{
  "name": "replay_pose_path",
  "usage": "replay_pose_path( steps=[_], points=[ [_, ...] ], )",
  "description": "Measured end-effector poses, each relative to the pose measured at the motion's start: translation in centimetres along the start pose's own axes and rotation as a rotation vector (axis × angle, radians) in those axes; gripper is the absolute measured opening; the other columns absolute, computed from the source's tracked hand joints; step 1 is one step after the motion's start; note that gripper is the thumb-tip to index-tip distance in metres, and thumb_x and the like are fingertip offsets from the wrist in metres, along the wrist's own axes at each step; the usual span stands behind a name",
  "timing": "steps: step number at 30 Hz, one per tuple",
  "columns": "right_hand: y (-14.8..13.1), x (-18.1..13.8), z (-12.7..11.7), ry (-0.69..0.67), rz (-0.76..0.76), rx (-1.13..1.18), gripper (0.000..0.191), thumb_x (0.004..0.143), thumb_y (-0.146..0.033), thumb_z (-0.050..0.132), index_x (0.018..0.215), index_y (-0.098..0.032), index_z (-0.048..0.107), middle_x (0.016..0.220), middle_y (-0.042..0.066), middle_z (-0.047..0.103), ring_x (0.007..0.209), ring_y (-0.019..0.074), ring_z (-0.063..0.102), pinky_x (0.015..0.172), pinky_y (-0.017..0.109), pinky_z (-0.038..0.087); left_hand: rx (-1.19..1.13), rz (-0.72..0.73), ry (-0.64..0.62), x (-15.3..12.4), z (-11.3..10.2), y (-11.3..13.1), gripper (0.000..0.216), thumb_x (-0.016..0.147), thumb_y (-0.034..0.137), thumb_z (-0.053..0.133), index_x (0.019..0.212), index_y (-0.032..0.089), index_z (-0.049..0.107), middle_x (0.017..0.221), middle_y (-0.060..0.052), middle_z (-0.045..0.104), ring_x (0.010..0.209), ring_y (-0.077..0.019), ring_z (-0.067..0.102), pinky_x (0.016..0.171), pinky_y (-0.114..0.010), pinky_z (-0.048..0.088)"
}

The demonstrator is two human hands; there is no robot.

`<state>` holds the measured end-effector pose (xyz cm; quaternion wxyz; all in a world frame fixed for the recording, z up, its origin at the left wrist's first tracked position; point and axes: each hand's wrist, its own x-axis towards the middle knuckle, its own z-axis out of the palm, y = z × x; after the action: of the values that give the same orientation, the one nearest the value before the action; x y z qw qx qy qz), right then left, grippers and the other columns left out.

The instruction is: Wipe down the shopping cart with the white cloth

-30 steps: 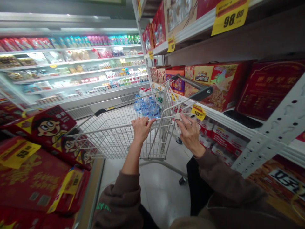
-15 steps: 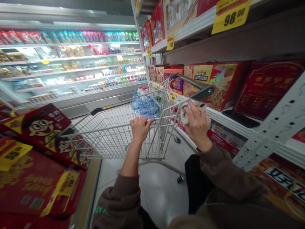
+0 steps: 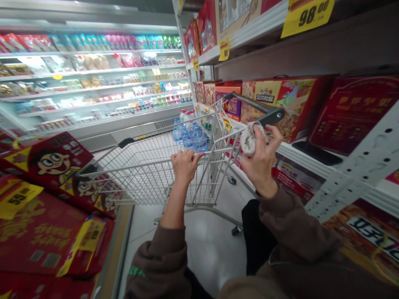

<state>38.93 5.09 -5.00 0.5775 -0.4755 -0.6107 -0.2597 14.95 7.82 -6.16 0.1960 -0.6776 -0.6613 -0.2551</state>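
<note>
A wire shopping cart (image 3: pixel 140 170) stands in a store aisle in front of me. My left hand (image 3: pixel 184 165) is closed over the top wire of its rear basket wall. Higher and to the right, my right hand (image 3: pixel 261 160) is closed on a crumpled white cloth (image 3: pixel 249 139), pressed against the cart frame just below the dark push handle (image 3: pixel 258 111). Both arms wear brown sleeves.
Red boxed goods with yellow price tags fill the shelves (image 3: pixel 311 108) at right and a low display (image 3: pixel 46 199) at left. Bottled water packs (image 3: pixel 191 137) sit beyond the cart. A lit refrigerated case (image 3: pixel 93 83) runs along the back. Pale floor (image 3: pixel 205 245) shows beneath the cart.
My right hand has risen with the cloth from the lower cart frame up to just under the push handle. My left hand has kept its grip on the basket wire.
</note>
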Motion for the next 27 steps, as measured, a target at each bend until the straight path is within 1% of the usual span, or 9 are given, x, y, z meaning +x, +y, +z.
replay_pose_path(
  steps=[2,4,6,8,10,14,20,24,27],
  points=[
    [-1.0,-0.7,0.9,-0.070,-0.016,-0.050,0.067,0.084,-0.011,0.053,0.151,-0.012,0.048,0.151,0.021,0.042,0.137,0.0335,0.047,0.108,0.051,0.050,0.032,0.007,0.001,0.0,0.1,0.0,0.046,0.105,0.056,0.045,0.085,0.023,0.069,0.091,-0.008,0.076,0.096,-0.0277,0.062,0.082,-0.039,0.031],
    [-1.7,-2.5,1.8,-0.161,-0.067,-0.135,0.062,0.087,-0.009,0.050,0.149,-0.016,0.051,0.151,0.019,0.048,0.131,0.0322,0.050,0.105,0.050,0.050,0.049,0.013,-0.001,0.1,0.2,0.1,0.047,0.105,0.056,0.042,0.087,0.023,0.070,0.092,-0.008,0.076,0.096,-0.0278,0.062,0.081,-0.039,0.031],
    [-1.7,-4.4,2.3,-0.225,-0.115,-0.205,0.058,0.089,-0.007,0.048,0.145,-0.018,0.055,0.148,0.017,0.054,0.125,0.0305,0.053,0.101,0.047,0.051,0.049,0.016,0.000,0.2,0.3,0.3,0.049,0.106,0.056,0.040,0.088,0.023,0.070,0.093,-0.008,0.076,0.096,-0.0278,0.062,0.081,-0.039,0.031],
    [-1.3,-5.1,2.2,-0.258,-0.138,-0.216,0.055,0.088,-0.006,0.049,0.141,-0.018,0.059,0.145,0.016,0.057,0.121,0.0290,0.055,0.097,0.043,0.051,0.039,0.013,0.004,0.3,0.5,0.6,0.050,0.107,0.056,0.037,0.089,0.023,0.071,0.094,-0.008,0.076,0.096,-0.0278,0.062,0.081,-0.039,0.031],
    [-0.7,-4.4,1.9,-0.248,-0.114,-0.195,0.054,0.087,-0.007,0.051,0.140,-0.018,0.060,0.144,0.017,0.056,0.121,0.0289,0.055,0.096,0.042,0.051,0.029,0.009,0.010,0.5,0.7,1.0,0.052,0.107,0.057,0.036,0.090,0.024,0.071,0.095,-0.008,0.076,0.096,-0.0277,0.061,0.082,-0.039,0.031],
    [0.0,-1.6,1.8,-0.182,-0.058,-0.200,0.050,0.091,-0.013,0.052,0.140,-0.017,0.059,0.144,0.018,0.054,0.124,0.0307,0.051,0.100,0.047,0.048,0.027,0.002,0.031,0.6,1.1,1.7,0.053,0.105,0.060,0.036,0.091,0.024,0.072,0.095,-0.009,0.076,0.096,-0.0286,0.061,0.082,-0.039,0.031],
    [0.5,-2.9,2.0,-0.298,-0.125,-0.288,0.046,0.091,-0.011,0.052,0.135,-0.019,0.064,0.136,0.015,0.061,0.113,0.0280,0.054,0.092,0.042,0.047,0.034,-0.004,0.078,0.5,1.8,2.6,0.052,0.104,0.062,0.039,0.089,0.024,0.071,0.092,-0.009,0.076,0.095,-0.0287,0.062,0.082,-0.040,0.031],
    [-0.3,-2.3,2.0,-0.310,-0.025,-0.316,0.051,0.087,-0.013,0.057,0.137,-0.021,0.062,0.136,0.016,0.058,0.113,0.0296,0.053,0.090,0.043,0.045,0.011,-0.012,0.105,0.5,1.9,3.5,0.052,0.104,0.062,0.039,0.088,0.024,0.070,0.091,-0.010,0.076,0.094,-0.0290,0.062,0.082,-0.040,0.030],
    [-1.8,-1.6,2.6,-0.378,0.036,-0.317,0.051,0.085,-0.012,0.057,0.135,-0.020,0.063,0.135,0.018,0.057,0.114,0.0316,0.052,0.090,0.044,0.044,-0.007,-0.023,0.103,0.4,1.9,4.1,0.053,0.105,0.061,0.037,0.088,0.023,0.070,0.091,-0.010,0.076,0.094,-0.0293,0.062,0.081,-0.040,0.030]
  ],
)
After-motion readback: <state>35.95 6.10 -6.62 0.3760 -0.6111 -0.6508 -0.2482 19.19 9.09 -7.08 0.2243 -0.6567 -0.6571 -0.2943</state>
